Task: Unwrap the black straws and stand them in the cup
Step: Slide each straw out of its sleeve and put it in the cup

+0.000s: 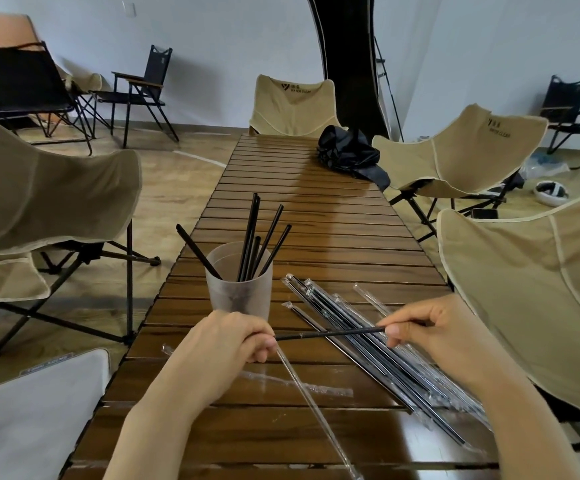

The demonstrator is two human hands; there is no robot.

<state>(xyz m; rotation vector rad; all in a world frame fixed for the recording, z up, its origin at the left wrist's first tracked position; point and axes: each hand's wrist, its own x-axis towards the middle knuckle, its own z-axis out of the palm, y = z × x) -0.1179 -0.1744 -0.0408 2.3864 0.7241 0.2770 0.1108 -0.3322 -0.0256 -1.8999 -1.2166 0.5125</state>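
Observation:
A frosted translucent cup stands on the slatted wooden table with several bare black straws leaning in it. In front of the cup, a black straw lies level between my hands. My right hand pinches its right end. My left hand grips its left end together with a clear wrapper that trails down toward me. A pile of wrapped black straws lies diagonally on the table under my right hand.
Empty clear wrappers lie on the table near my left wrist. A crumpled black bag sits at the table's far right. Beige folding chairs crowd both sides and the far end, and a grey cushion is at lower left.

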